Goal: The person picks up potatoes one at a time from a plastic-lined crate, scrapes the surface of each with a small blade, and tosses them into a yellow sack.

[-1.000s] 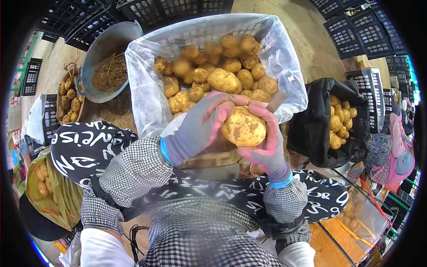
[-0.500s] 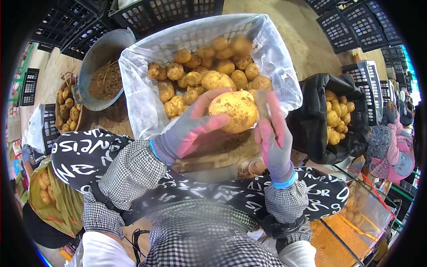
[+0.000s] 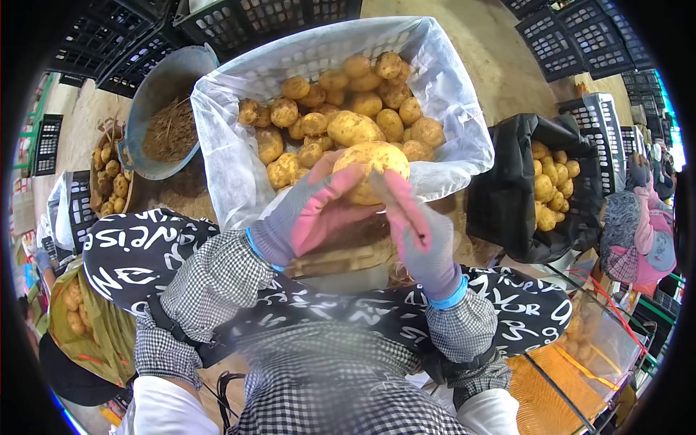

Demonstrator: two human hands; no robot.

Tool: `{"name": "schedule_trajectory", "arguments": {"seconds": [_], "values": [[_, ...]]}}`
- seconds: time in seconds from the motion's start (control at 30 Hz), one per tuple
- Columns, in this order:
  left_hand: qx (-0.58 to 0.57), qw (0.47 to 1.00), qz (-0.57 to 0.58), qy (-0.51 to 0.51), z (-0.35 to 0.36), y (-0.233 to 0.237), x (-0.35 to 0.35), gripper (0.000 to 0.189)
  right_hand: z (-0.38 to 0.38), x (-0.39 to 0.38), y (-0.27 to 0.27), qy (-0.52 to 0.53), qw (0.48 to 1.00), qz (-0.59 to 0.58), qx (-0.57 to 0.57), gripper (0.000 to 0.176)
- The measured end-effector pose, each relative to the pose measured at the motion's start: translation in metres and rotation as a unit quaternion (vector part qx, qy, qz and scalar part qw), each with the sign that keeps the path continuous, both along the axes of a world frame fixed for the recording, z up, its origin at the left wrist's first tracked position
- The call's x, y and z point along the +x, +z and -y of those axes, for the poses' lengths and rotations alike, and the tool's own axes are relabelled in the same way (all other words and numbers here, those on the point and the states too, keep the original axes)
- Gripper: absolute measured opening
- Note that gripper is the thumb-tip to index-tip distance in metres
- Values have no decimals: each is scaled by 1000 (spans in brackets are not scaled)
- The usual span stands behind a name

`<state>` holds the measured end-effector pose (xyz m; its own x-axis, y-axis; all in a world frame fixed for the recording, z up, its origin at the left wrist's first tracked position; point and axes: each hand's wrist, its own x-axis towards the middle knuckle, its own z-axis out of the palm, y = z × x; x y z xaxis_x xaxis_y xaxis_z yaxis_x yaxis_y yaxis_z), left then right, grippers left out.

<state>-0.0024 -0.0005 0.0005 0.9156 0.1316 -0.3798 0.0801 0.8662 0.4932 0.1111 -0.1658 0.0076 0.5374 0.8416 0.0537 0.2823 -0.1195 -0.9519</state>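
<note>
A large yellow potato with specks of soil is in my left hand, its pink-and-grey gloved fingers around the near left side. My right hand, gloved alike, has its fingers pressed together against the potato's right side; a small flat brownish thing seems to lie along them, too blurred to name. Just beyond both hands stands a crate lined with thin white sheeting, with several potatoes of mixed sizes inside.
A blue tub of soil and a basket of potatoes are at left. To the right stands a black-lined crate of potatoes. Black crates are stacked behind. A person in pink is at far right.
My right hand has moved left across the potato's face, its fingers now closer together. The held potato has shifted slightly left and nearer the crate's potatoes.
</note>
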Motion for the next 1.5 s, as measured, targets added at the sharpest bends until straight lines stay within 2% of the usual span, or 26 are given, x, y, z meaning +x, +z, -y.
{"name": "schedule_trajectory", "arguments": {"seconds": [0.07,0.13,0.17,0.23,0.33,0.4,0.5,0.6,0.73,0.8,0.93,1.03,1.07,1.13,1.17,1.23,1.27,1.33,1.4,1.43,1.5], "values": [[-41,999,14,3,1,-4,2,49,0,-2,1,-21,996,-83,-21,42],[-71,997,20,5,1,-5,2,45,-1,-3,0,-9,997,-70,-30,42],[-93,995,28,15,2,-9,1,44,0,-5,-3,11,999,-19,-29,42],[-136,989,42,30,5,-13,-1,42,-1,-6,-5,10,1000,12,-26,41],[-141,988,32,60,10,-6,5,40,-3,0,-6,-18,1000,-9,-7,39],[-121,990,62,42,6,-13,1,40,-4,0,-10,0,999,20,27,39],[-115,991,62,35,5,-11,0,39,-3,-2,-10,-56,998,-34,17,40],[-126,991,27,46,7,-4,2,39,0,-2,-9,-44,996,-72,-17,39],[-125,990,46,41,8,-11,-4,42,-5,-8,-19,2,999,39,14,41],[-114,992,21,52,11,-13,-3,43,-4,-7,-17,-6,999,31,6,41],[-123,991,-15,53,7,-6,1,42,-4,-2,-11,-50,996,-68,1,41],[-84,994,-49,54,5,-5,-1,45,-6,-1,-26,-9,995,75,66,41],[-47,995,-63,54,6,-3,0,49,-6,-4,-26,-27,995,72,62,41],[28,994,-87,56,8,0,5,58,2,4,-28,-87,992,-65,61,42],[122,986,-94,63,9,-1,5,62,6,7,-29,-122,981,-132,66,42],[305,943,-106,78,11,-2,4,70,-1,22,-17,-197,961,-191,36,44],[362,924,-106,61,12,-1,3,71,0,22,-10,-170,962,-211,-39,47],[473,876,-93,32,14,4,1,71,-3,16,-15,-91,904,-417,-33,52],[581,812,-52,26,17,6,-1,70,-4,4,-19,6,873,-487,13,61],[632,774,-23,27,19,7,-2,69,-5,1,-15,0,862,-506,16,61],[611,791,-32,0,16,17,-3,64,-8,-1,-2,-13,840,-541,22,63]]}}
